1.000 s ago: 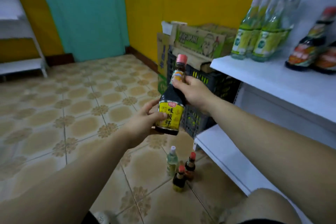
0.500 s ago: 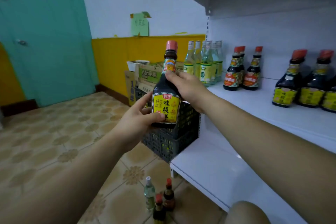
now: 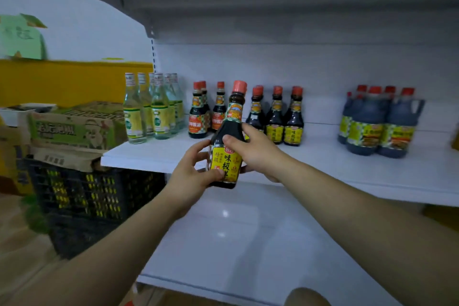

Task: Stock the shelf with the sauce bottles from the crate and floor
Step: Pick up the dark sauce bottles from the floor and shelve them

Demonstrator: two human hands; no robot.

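The person holds a dark sauce bottle [image 3: 226, 131] with a yellow label and red cap nearly upright in the air, just in front of the near edge of the white shelf [image 3: 323, 166]. The left hand [image 3: 192, 174] grips its lower body, fingers [image 3: 198, 150] wrapped round it, while the right hand [image 3: 258, 150] clasps its shoulder. On the shelf behind stand clear bottles [image 3: 149, 109] to the far left, small dark bottles [image 3: 283, 119] in the middle and big jugs [image 3: 377, 124] to the right. Left of the shelf, a black crate [image 3: 94, 199] sits under a cardboard box [image 3: 74, 126].
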